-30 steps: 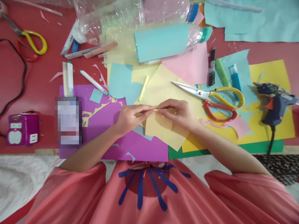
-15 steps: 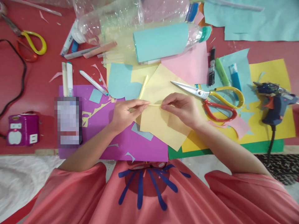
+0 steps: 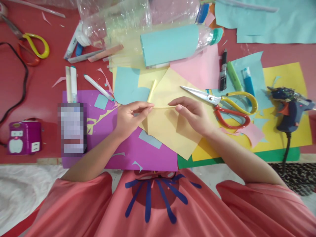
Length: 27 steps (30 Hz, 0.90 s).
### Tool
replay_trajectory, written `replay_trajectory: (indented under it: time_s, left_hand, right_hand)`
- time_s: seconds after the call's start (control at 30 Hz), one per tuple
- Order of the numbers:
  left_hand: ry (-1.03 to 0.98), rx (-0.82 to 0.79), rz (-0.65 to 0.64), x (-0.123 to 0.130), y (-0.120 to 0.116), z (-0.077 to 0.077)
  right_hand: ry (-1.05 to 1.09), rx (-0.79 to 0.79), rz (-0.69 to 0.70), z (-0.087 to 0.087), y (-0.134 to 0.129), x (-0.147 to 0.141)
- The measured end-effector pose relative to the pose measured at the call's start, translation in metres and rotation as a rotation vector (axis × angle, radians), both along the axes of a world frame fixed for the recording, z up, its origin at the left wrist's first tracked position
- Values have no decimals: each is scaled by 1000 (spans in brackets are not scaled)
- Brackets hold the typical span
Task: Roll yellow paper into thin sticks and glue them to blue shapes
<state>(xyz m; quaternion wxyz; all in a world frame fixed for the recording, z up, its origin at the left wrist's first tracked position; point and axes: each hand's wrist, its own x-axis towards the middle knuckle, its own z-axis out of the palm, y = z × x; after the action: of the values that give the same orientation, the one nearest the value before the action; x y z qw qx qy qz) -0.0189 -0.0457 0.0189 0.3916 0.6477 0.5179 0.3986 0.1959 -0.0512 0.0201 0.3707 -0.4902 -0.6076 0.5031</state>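
Presently, a thin pale yellow paper strip (image 3: 164, 107), narrow and apparently rolled, is held across the air over the pale yellow sheet (image 3: 170, 131). Its left end is pinched between the thumb and fingers of the left hand (image 3: 133, 117), and its right end is gripped lightly by the thumb and index finger of the right hand (image 3: 194, 115). The sheet is smooth and matte, and shadows are thrown on it by both hands. At its upper left edge a slim yellow paper tube (image 3: 151, 91) is seen lying slantwise. On its right side are placed the opened scissors (image 3: 210, 99), with shiny metal blades and one yellow and one red plastic handle. Beyond the sheet lies a clear plastic bottle (image 3: 202, 39), wrapped in light blue paper and closed by a ribbed green cap (image 3: 216, 36). To the left of the sheet, flat purple paper (image 3: 153, 156) is littered with small cut scraps. Farther to the right, a dark blue glue gun (image 3: 291, 112) is rested on bright yellow paper (image 3: 301, 131). Small printing is carried by the black marker (image 3: 223, 70), but no brand can be read, and the phone screen (image 3: 72, 128) is blurred by pixels.
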Motion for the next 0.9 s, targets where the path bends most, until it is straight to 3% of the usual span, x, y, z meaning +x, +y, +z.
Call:
replay_trajectory:
  time_s: [0.13, 0.37, 0.57, 0.9]
  left_hand:
    - [-32, -39, -24, 2, 0, 3]
    - [-61, -242, -145, 1, 1, 5]
    - [31, -178, -176, 1, -1, 3]
    - [-25, -195, -154, 1, -2, 2]
  right_hand:
    - [17, -49, -55, -3, -2, -3]
    - [42, -107, -110, -1, -5, -7]
    - [21, -112, -81, -2, -7, -8]
    - [135, -114, -66, -4, -6, -7]
